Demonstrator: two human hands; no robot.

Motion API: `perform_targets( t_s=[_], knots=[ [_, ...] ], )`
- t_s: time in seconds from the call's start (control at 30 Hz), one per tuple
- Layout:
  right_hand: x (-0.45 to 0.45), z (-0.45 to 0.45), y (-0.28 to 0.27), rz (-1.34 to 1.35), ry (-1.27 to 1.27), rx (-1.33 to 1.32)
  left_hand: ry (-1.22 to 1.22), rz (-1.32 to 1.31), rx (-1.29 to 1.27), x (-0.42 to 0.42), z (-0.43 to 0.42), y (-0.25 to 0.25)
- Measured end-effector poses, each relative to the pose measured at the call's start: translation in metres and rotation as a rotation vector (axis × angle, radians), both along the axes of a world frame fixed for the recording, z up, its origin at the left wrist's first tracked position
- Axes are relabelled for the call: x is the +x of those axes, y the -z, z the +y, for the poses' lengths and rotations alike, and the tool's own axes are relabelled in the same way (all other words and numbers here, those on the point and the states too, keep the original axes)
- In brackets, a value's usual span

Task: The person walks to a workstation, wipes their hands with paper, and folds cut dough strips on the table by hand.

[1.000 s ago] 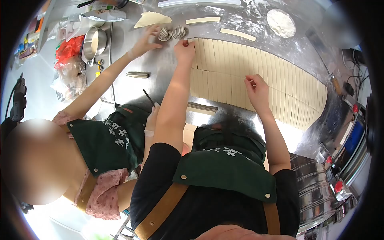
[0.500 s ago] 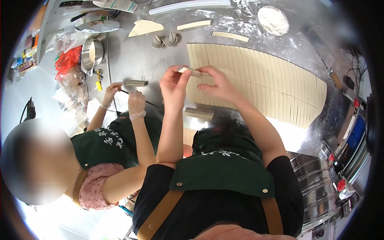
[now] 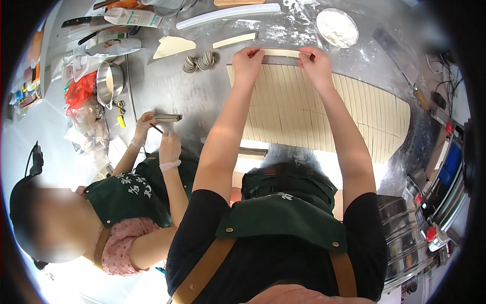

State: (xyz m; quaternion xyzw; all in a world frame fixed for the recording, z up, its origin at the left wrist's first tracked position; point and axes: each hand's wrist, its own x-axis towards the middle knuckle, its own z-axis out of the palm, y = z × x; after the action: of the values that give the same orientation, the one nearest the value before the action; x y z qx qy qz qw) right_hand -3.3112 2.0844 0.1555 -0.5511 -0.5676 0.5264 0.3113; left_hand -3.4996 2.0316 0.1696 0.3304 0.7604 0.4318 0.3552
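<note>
A narrow pale dough strip [image 3: 281, 52] stretches between my hands along the far edge of the cut dough sheet. My left hand [image 3: 248, 65] pinches its left end, and my right hand [image 3: 317, 67] has its fingers closed at the right end. Beneath my forearms spreads the dough sheet [image 3: 298, 106], sliced into many thin strips. A second loose strip [image 3: 234, 40] lies beyond my left hand. Left of that hand sit striped grey-and-white dough twists [image 3: 206, 61]. Close to my apron, a layered striped dough piece [image 3: 253, 151] is partly hidden by my left arm.
At left, a co-worker's gloved hands [image 3: 170, 147] hold a thin dark rod near a striped dough stack [image 3: 167, 118]. A flour bowl [image 3: 337, 28] stands at the back, and a long blade [image 3: 395, 55] lies right. A metal bowl [image 3: 110, 85] and scissors [image 3: 120, 107] are left.
Both my hands have moved away from me and spread apart. The small dough piece they held before no longer shows; they now grip the strip that lay behind the sheet.
</note>
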Motion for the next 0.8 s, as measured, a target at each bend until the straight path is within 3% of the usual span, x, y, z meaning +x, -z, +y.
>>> perform_targets(
  t_s=[0.1, 0.2, 0.5, 0.6, 0.7, 0.8],
  knots=[
    [-0.006, 0.005, 0.013, -0.069, 0.010, 0.107, 0.010, 0.076, -0.083, -0.003, 0.010, 0.000],
    [-0.008, 0.006, 0.020, -0.120, 0.024, 0.203, -0.001, 0.222, 0.010, -0.007, 0.013, 0.017],
    [-0.009, 0.002, 0.009, -0.255, 0.023, 0.303, 0.026, 0.279, -0.057, -0.008, 0.011, 0.018],
    [-0.004, 0.000, 0.001, -0.329, -0.019, 0.306, 0.073, 0.551, -0.007, 0.001, 0.005, 0.008],
    [0.004, 0.001, 0.003, -0.398, -0.075, 0.330, 0.289, 1.005, 0.282, 0.003, 0.007, 0.006],
    [0.006, 0.003, 0.002, -0.455, -0.127, 0.321, 0.485, 0.998, 0.299, 0.008, 0.007, -0.001]
  ],
)
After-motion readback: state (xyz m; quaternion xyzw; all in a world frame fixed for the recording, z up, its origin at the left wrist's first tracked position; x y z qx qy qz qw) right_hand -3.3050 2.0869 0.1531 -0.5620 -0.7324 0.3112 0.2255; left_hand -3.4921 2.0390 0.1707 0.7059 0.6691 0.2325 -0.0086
